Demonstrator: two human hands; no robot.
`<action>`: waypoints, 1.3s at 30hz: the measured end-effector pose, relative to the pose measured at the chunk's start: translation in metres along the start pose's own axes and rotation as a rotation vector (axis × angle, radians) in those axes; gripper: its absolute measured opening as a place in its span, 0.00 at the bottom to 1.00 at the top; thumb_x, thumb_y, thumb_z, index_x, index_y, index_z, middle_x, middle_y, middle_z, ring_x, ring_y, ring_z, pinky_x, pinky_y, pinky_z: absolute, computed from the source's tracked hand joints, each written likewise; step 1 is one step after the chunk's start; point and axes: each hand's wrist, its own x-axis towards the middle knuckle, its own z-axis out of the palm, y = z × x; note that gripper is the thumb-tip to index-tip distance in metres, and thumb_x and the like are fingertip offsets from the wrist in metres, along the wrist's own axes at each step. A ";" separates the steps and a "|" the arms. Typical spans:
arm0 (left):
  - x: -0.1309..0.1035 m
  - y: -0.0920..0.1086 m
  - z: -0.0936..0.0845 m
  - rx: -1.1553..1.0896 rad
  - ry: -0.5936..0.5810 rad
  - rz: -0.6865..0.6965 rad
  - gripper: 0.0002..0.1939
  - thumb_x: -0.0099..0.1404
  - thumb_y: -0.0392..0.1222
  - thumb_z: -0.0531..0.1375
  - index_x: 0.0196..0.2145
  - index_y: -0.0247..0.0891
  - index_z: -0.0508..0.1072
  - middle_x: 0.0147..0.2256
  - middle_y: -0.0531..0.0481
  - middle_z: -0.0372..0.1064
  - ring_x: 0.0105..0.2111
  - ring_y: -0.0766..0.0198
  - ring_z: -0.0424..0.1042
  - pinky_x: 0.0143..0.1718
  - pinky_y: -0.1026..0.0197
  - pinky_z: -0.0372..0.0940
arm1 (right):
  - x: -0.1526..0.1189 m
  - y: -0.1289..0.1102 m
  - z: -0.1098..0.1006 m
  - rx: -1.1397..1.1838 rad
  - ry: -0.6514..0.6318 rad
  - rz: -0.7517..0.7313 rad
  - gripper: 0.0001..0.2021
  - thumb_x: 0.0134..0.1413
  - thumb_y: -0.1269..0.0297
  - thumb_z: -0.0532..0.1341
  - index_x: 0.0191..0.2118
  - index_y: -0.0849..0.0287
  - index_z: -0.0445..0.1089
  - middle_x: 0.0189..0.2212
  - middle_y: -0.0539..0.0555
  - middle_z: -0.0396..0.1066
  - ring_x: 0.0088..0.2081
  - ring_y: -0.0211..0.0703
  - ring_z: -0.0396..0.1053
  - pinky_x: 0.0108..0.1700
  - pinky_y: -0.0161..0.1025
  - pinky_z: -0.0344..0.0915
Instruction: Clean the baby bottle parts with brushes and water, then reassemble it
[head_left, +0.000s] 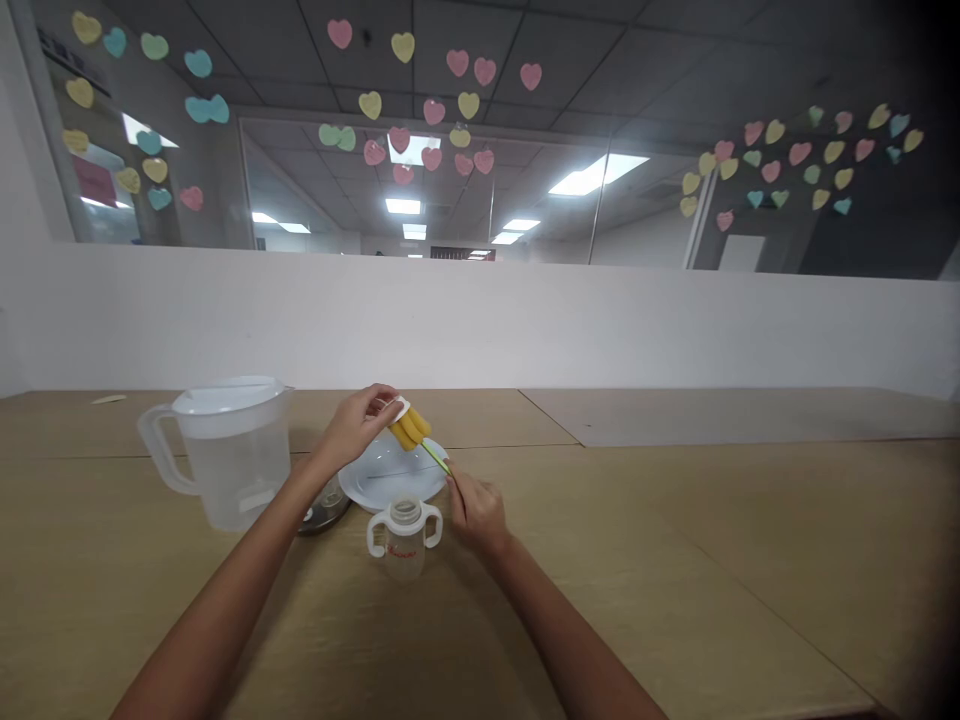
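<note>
My left hand [365, 424] is closed on the white end of a yellow lobed piece [409, 429], held tilted above a white plate [363, 484]. In my right hand [478, 512], a thin green stick [436, 457] is pinched between the fingers. Its far end meets the yellow piece; I cannot tell whether it goes inside. A clear baby bottle [405, 560] with two white handles stands upright just in front of the plate, its top uncovered. It carries red lettering.
A large translucent pitcher [236, 475] with a white lid stands at the left. Between it and the plate, a dark round-edged object [327, 512] is partly hidden by my left forearm. The wooden table [675, 560] reaches a white wall [480, 325] under a window.
</note>
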 end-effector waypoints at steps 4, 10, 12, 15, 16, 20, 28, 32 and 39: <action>0.002 -0.004 -0.009 -0.131 -0.081 -0.090 0.22 0.59 0.57 0.53 0.41 0.36 0.68 0.32 0.49 0.69 0.32 0.63 0.69 0.33 0.62 0.65 | 0.000 0.000 -0.002 0.029 0.039 -0.030 0.14 0.62 0.71 0.49 0.47 0.68 0.67 0.32 0.60 0.74 0.27 0.37 0.71 0.30 0.32 0.65; -0.001 -0.022 -0.034 0.296 -0.289 -0.184 0.23 0.63 0.52 0.46 0.48 0.35 0.65 0.39 0.44 0.71 0.39 0.58 0.70 0.40 0.59 0.64 | 0.004 -0.004 -0.003 0.079 0.042 0.032 0.14 0.62 0.70 0.48 0.45 0.67 0.68 0.33 0.60 0.74 0.29 0.37 0.72 0.32 0.31 0.65; -0.003 -0.035 -0.040 0.544 -0.401 -0.272 0.21 0.62 0.44 0.46 0.50 0.34 0.64 0.46 0.41 0.68 0.46 0.57 0.67 0.46 0.58 0.61 | 0.005 -0.004 -0.005 0.084 0.042 0.066 0.14 0.62 0.70 0.48 0.44 0.67 0.69 0.33 0.59 0.74 0.28 0.37 0.71 0.31 0.31 0.64; -0.006 -0.052 -0.044 0.726 -0.535 -0.426 0.23 0.55 0.34 0.51 0.50 0.33 0.65 0.52 0.37 0.64 0.51 0.54 0.64 0.48 0.57 0.60 | 0.007 -0.004 -0.005 0.088 0.020 0.075 0.14 0.62 0.69 0.48 0.44 0.67 0.69 0.31 0.58 0.74 0.26 0.36 0.70 0.29 0.31 0.63; -0.006 -0.056 -0.044 0.742 -0.561 -0.461 0.25 0.52 0.32 0.52 0.49 0.33 0.66 0.51 0.36 0.64 0.49 0.52 0.66 0.46 0.57 0.61 | 0.007 -0.004 -0.005 0.086 0.015 0.073 0.14 0.62 0.69 0.47 0.43 0.66 0.69 0.31 0.58 0.74 0.25 0.36 0.70 0.29 0.30 0.62; -0.008 -0.063 -0.042 0.768 -0.645 -0.521 0.29 0.45 0.30 0.56 0.48 0.35 0.67 0.45 0.39 0.69 0.42 0.52 0.70 0.39 0.58 0.64 | 0.006 -0.003 -0.003 0.055 0.015 0.063 0.15 0.63 0.68 0.47 0.44 0.66 0.69 0.30 0.57 0.74 0.25 0.35 0.70 0.28 0.30 0.61; -0.012 -0.071 -0.037 0.807 -0.694 -0.552 0.29 0.41 0.31 0.59 0.45 0.36 0.69 0.43 0.40 0.71 0.41 0.52 0.71 0.36 0.61 0.64 | 0.005 -0.002 -0.004 0.044 -0.013 0.079 0.15 0.63 0.68 0.46 0.44 0.66 0.69 0.30 0.58 0.74 0.25 0.35 0.70 0.29 0.30 0.62; -0.013 -0.081 -0.034 0.791 -0.706 -0.549 0.29 0.40 0.33 0.60 0.44 0.38 0.69 0.43 0.41 0.71 0.41 0.54 0.71 0.36 0.62 0.64 | 0.005 -0.002 -0.003 0.035 -0.018 0.063 0.15 0.63 0.68 0.47 0.44 0.66 0.69 0.31 0.58 0.74 0.25 0.35 0.70 0.28 0.30 0.62; -0.017 -0.089 -0.022 0.768 -0.726 -0.546 0.29 0.40 0.35 0.62 0.45 0.36 0.68 0.41 0.41 0.72 0.40 0.53 0.71 0.34 0.62 0.64 | 0.004 -0.002 -0.001 0.026 -0.029 0.070 0.15 0.63 0.68 0.47 0.45 0.66 0.69 0.32 0.58 0.74 0.27 0.36 0.71 0.30 0.30 0.63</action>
